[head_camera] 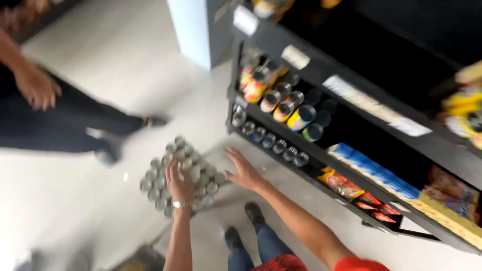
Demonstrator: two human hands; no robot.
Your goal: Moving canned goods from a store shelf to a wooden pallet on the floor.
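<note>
The left hand [179, 184] rests flat, fingers spread, on the wrapped tray of cans [182, 175] on the floor; the right hand [244, 170] hovers open just beside it, holding nothing. Seemingly reaching; a lift needs grip underneath.

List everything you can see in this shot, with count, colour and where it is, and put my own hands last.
Case of cans: one, silver tops, on the floor below the hands; can count too blurred to tell.
Shelf unit: one, black, right side.
Cans on upper shelf: several, orange, yellow and multicoloured, lying on their sides.
Cans on lower shelf: one row, silver tops, at the shelf edge.
Snack packets: several, orange and red, lower right shelf.
Floor: pale, glossy.
Another person: one, dark trousers, left side, a hand hanging.
Left hand: resting on the case, silver wristband.
Right hand: open, fingers spread, beside the case near the lower shelf.
</note>
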